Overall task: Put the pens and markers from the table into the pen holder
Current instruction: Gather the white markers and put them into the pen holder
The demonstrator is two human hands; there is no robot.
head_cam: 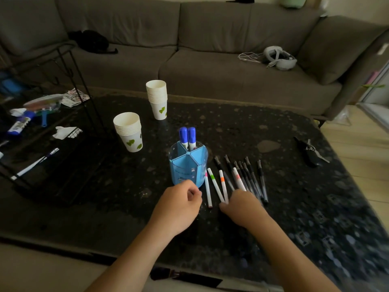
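Our right grip (242, 207) rests on the markers (215, 184) and black pens (251, 175) fanned ahead of it, whether pinching we cannot tell, and our left grip (179, 204) is curled empty, so we should lift one cleanly and stand it in the pen holder (186, 167) just beyond the left grip.

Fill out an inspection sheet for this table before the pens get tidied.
Surface: dark speckled table, glossy.
Job's things: blue pen holder with two blue-capped markers inside; white markers and black pens lying right of it.
Clutter: two paper cup stacks, keys.
Hands: left hand curled by the holder's base; right hand on the pens' near ends, grip unclear.
Cables: white cable on the sofa by a headset.
Surroundings: sofa behind, wire rack at left.
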